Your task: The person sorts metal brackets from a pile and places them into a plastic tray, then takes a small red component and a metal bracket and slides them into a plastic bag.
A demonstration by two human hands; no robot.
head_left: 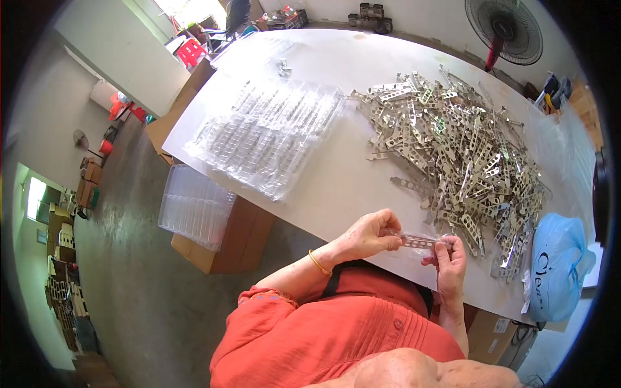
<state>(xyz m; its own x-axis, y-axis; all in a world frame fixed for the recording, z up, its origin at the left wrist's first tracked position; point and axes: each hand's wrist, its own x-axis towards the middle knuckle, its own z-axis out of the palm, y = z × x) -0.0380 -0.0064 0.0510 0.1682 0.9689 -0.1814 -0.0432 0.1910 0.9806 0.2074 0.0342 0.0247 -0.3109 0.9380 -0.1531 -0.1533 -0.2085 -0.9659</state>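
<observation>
A perforated metal strip (419, 243) in clear plastic is stretched between my two hands near the front edge of the white table (323, 213). My left hand (380, 234) pinches its left end, and my right hand (449, 253) grips the right end with bent fingers. Just beyond my hands, a large heap of perforated metal strips (462, 152) spreads over the right part of the table. Clear plastic trays (268, 136), filled with rows of strips and partly covered in film, lie on the left part.
A blue plastic bag (557, 268) stands at the table's right edge. Below the left edge, empty clear trays (197, 205) rest on a cardboard box (242, 242). Beyond the far right side is a fan (504, 31). Clear plastic sheets (569, 152) lie at the right.
</observation>
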